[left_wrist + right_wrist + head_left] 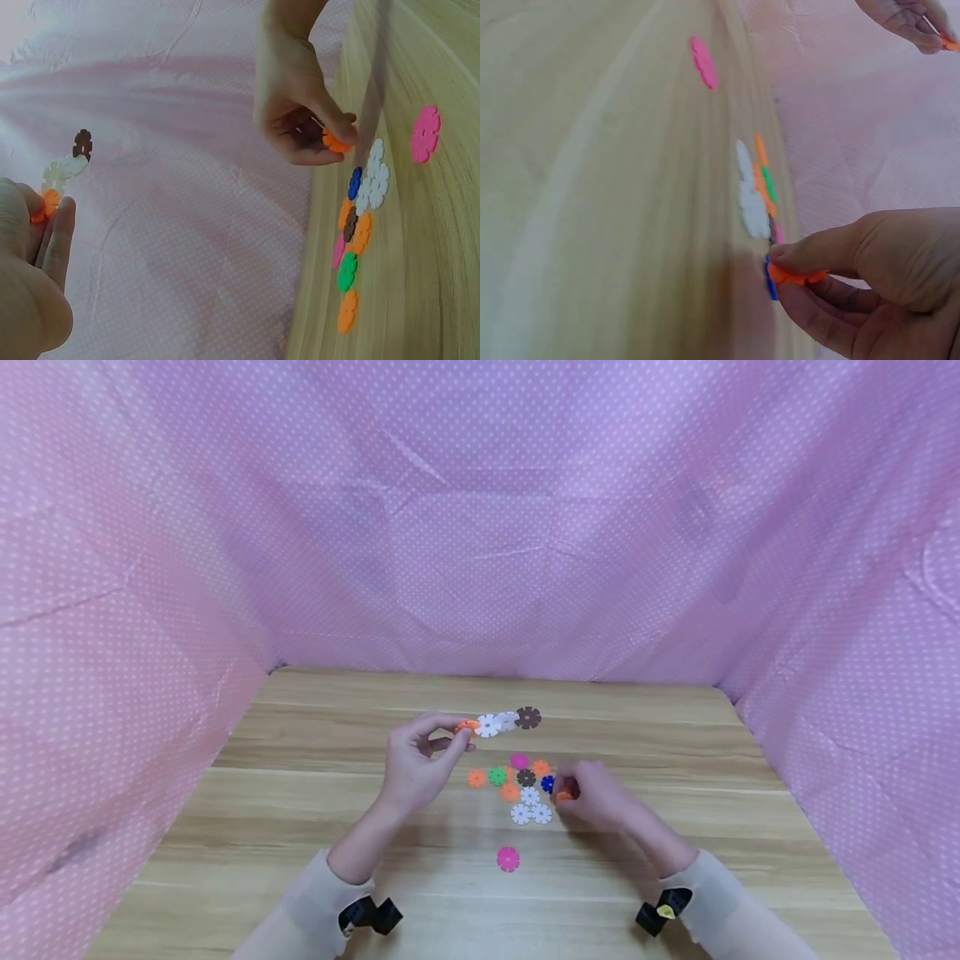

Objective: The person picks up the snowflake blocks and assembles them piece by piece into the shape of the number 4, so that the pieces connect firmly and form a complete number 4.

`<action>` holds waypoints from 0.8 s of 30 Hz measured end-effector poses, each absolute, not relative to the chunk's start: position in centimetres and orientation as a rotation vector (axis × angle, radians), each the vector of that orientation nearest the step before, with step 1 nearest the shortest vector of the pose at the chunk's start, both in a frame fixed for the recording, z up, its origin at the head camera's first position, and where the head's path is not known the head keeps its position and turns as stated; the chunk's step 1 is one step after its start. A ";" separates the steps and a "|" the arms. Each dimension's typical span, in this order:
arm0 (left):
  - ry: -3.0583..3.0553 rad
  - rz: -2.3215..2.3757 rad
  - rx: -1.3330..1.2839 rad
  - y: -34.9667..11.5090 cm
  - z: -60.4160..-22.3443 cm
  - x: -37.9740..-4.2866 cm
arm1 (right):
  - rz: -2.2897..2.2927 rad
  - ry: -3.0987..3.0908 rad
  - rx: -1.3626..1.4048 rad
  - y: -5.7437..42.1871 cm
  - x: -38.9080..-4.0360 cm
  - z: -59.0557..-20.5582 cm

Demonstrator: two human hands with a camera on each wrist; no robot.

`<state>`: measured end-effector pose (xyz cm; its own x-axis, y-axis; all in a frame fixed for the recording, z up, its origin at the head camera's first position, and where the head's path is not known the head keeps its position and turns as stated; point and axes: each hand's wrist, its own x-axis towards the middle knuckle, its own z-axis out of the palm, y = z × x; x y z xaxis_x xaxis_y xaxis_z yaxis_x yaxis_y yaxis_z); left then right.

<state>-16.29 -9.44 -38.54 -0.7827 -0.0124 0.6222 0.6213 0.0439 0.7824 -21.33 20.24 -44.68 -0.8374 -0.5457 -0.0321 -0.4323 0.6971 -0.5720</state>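
My left hand (420, 764) pinches the disc chain (491, 725) at the pile's (527, 777) eleven o'clock; my right hand (596, 797) pinches an orange disc (799, 277) at three. Apparently mid-pickup; joining would call for careful alignment.

Your head view is bright and evenly lit, with a soft shadow beside your right forearm (663, 843) on the tabletop (262, 827). Your left wrist view looks dimmer, its cloth (187, 225) brightening at the upper left; your right wrist view is hazy, the wood grain soft.
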 end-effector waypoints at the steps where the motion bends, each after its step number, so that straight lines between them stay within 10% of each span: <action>1: -1.861 -1.786 -0.610 -9.4 -38.5 -16.3 | -0.860 2.709 -0.781 20.3 -21.4 -44.4; 24: -1.846 -1.801 -0.643 -8.9 -38.5 -16.4 | -1.708 2.710 -0.892 18.1 -22.2 -36.3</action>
